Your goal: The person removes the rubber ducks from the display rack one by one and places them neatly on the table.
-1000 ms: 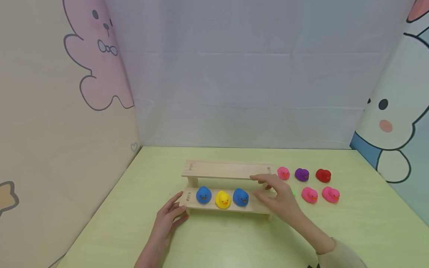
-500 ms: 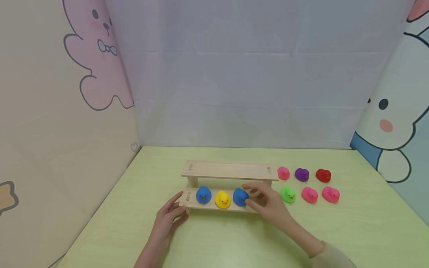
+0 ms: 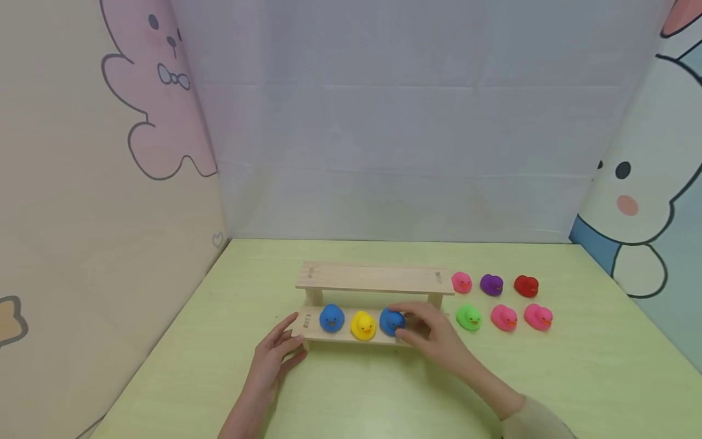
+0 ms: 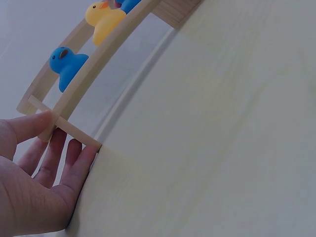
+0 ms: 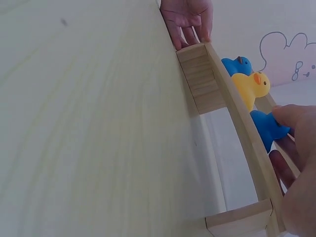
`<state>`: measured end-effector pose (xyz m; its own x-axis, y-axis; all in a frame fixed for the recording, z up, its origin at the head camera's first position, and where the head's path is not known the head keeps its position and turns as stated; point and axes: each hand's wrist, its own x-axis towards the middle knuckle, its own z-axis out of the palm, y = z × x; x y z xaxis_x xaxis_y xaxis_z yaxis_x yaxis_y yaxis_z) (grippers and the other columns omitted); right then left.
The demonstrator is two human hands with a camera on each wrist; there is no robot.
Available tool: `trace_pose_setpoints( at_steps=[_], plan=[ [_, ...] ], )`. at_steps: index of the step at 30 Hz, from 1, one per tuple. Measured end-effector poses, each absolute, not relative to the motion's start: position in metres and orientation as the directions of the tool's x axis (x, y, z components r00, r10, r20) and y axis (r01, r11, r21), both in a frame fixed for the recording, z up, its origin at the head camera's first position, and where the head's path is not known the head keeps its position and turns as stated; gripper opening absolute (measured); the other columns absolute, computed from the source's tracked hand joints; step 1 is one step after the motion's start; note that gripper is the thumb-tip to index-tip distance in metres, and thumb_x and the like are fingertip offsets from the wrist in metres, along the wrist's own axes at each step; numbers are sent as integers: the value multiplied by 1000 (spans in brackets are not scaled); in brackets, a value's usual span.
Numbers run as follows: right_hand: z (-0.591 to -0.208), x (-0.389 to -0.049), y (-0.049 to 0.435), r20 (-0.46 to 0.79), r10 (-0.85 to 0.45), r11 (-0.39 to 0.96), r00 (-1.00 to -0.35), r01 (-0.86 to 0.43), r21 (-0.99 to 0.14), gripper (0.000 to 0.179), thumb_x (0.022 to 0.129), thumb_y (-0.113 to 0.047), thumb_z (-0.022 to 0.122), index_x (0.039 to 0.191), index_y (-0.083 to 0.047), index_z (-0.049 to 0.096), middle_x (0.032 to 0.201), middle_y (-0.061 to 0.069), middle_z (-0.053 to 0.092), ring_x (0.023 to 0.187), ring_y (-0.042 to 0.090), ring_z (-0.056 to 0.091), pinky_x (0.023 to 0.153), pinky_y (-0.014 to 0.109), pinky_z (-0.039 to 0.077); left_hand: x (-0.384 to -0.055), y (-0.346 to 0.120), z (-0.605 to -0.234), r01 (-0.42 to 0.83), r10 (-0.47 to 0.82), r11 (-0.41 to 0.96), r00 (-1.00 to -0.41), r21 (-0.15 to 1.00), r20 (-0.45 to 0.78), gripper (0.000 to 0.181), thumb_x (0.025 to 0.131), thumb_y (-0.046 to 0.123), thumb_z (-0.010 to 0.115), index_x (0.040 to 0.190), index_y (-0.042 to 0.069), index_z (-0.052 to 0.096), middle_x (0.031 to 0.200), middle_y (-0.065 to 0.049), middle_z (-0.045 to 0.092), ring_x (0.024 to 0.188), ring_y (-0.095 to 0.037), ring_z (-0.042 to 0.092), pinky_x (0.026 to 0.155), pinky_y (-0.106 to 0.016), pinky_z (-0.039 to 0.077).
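A two-step wooden stand [image 3: 378,277] sits on the table, its lower step bearing a blue rubber duck [image 3: 331,318], a yellow rubber duck [image 3: 363,326] and a second blue rubber duck [image 3: 390,321]. My right hand [image 3: 439,341] pinches this second blue duck, on the right of the row, between thumb and fingers. In the right wrist view the thumb lies against that blue duck [image 5: 266,127]. At the stand's left end, my left hand [image 3: 269,360] holds the lower step. The left wrist view has its thumb at the step's edge and its fingers by the leg [image 4: 79,132].
Right of the stand, a pink duck [image 3: 462,282], a purple duck [image 3: 492,285] and a red duck [image 3: 526,286] form a back row. A green duck [image 3: 468,317] and two pink ducks [image 3: 504,317] stand before them. A pale curtain [image 3: 406,152] hangs behind the table.
My right hand has moved left from the stand's right end to the right-hand blue duck and now grips it. The green duck behind it came into sight. My left hand has stayed put.
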<state>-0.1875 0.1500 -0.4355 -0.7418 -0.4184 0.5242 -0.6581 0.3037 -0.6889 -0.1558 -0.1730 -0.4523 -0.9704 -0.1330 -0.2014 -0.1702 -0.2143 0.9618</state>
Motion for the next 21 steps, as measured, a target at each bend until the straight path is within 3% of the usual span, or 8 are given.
trace_pose_setpoints(
  at_steps=[7,16,21],
  plan=[
    [-434,-187,149,492,-417,311,-764,-629,-712,36,87,-10,70,123,-12,63,118,-1,62,101,18,56,80,35,52,-157,-173,-453,-167,-141,-221,-969,961,-201,56,88,4,65,141,15,49,106,-10,59,93,-25,59,84,-39,53],
    [-411,-174,144,427,-415,310,-803,-566,-764,38,84,5,69,121,-1,62,116,13,62,98,28,58,81,48,52,-156,-173,-453,-168,-137,-218,-970,961,-201,55,89,5,66,140,15,49,106,-10,59,93,-24,59,85,-39,52],
    [-399,-167,143,403,-414,322,-817,-545,-775,37,83,5,69,120,1,63,114,14,62,97,30,57,82,48,51,-156,-173,-452,-170,-139,-217,-969,961,-203,55,89,5,65,140,15,49,106,-10,59,93,-24,59,84,-39,53]
  ],
)
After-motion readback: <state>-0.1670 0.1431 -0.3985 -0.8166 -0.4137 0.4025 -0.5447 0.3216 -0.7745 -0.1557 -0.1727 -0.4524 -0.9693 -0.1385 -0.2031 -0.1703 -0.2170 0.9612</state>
